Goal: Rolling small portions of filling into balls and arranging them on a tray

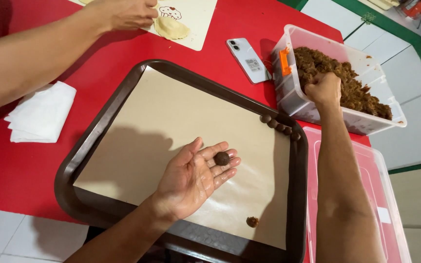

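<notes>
- The left hand [193, 178] lies palm up and spread wide over the brown tray [98, 122], with a small dark ball [221, 158] of filling resting on its fingers.
- The right hand [323, 88] reaches into the clear plastic tub [293, 92] at the far right, its fingers sunk in the brown filling [352, 83]; whether they pinch any of it cannot be told.
- The tray is lined with tan paper [171, 122]. A short row of balls [279, 126] sits at its right edge, and one loose bit [252, 222] lies near the near edge.
- A clear lid [391, 195] with a pink rim lies right of the tray.
- A white phone [248, 60] lies on the red table [6, 170], just left of the tub.
- Far left, another person's hand [125, 13] presses a folded dough piece [171, 28] on a mat [198, 19].
- A folded white cloth [42, 113] lies left of the tray.
</notes>
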